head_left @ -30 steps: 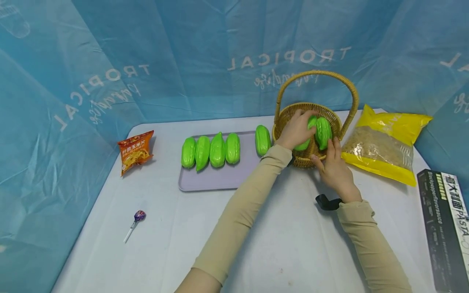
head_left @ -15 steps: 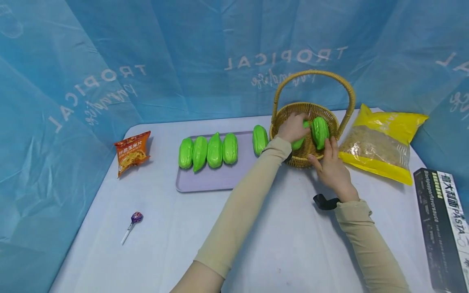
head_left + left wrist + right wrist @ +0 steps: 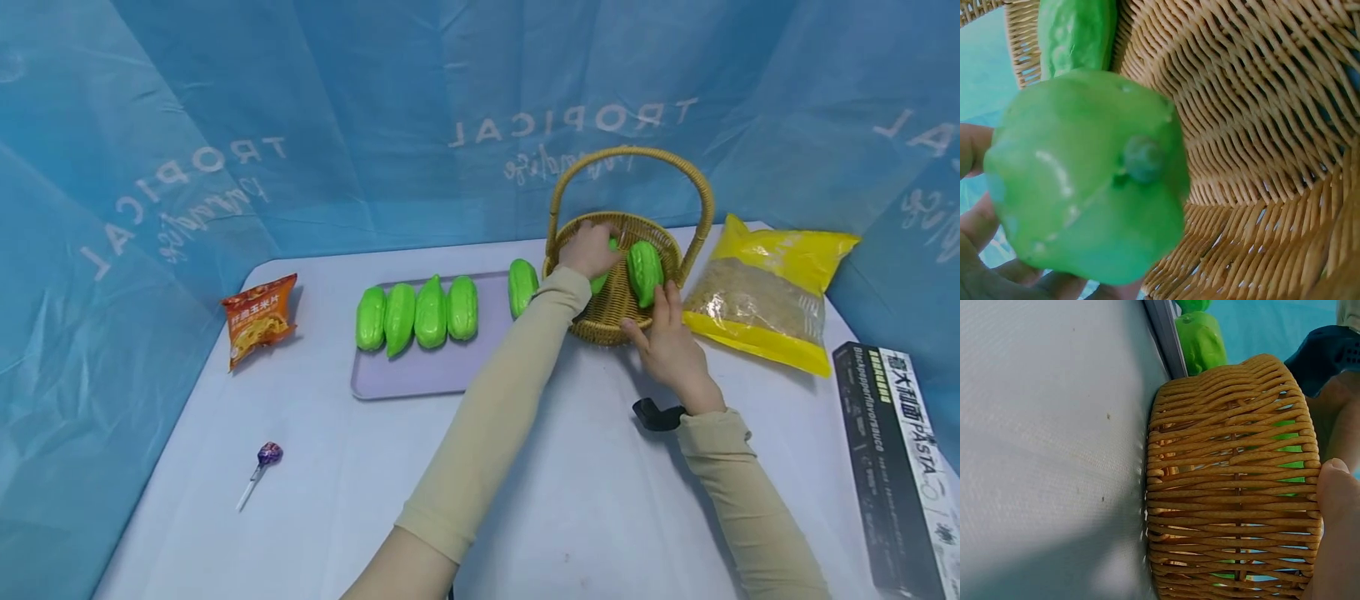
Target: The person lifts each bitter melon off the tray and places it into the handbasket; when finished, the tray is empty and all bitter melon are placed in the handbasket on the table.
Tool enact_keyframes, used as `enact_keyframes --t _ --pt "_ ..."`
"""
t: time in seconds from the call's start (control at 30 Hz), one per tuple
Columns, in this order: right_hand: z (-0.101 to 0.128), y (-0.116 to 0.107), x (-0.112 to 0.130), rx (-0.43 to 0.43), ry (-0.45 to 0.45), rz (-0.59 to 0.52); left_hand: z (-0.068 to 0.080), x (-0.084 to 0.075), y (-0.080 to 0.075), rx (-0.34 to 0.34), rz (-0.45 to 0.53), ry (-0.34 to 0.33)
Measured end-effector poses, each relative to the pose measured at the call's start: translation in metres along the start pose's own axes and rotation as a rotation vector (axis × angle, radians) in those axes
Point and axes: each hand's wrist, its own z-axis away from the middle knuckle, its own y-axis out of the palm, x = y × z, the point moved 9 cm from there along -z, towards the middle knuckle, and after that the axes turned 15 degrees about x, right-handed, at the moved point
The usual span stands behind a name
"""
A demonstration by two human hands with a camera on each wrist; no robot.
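My left hand (image 3: pixel 590 247) reaches into a wicker basket (image 3: pixel 609 321) and grips a bitter melon (image 3: pixel 1085 175), bright green and bumpy. In the left wrist view, fingers and thumb curve round its side, with the stem end facing the camera. A second bitter melon (image 3: pixel 645 272) leans inside the basket at the right. My right hand (image 3: pixel 675 356) touches the basket's front right rim with fairly straight fingers and the thumb spread apart; the right wrist view shows the thumb (image 3: pixel 1336 487) against the weave.
Several more bitter melons (image 3: pixel 431 312) lie on a lilac tray (image 3: pixel 405 383) left of the basket. A yellow bag (image 3: pixel 765 292) leans at the right, near a black pasta box (image 3: pixel 877 450). An orange snack bag (image 3: pixel 258 318) and a lollipop (image 3: pixel 262 467) lie at the left.
My left hand has shifted the held bitter melon leftward inside the basket, away from the other one, widening the gap between them. The right hand stays at the rim. The view has drifted slightly.
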Motion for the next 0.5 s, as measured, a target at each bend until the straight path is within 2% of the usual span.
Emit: enact_keyframes --t 0.2,0.5 --pt "-0.002 0.001 0.001 -0.005 -0.002 0.007 -0.004 0.001 -0.001 -0.02 0.007 -0.011" --pt "0.0 -0.001 -0.001 -0.004 0.006 0.01 -0.012 0.002 0.005 0.011 0.022 -0.043"
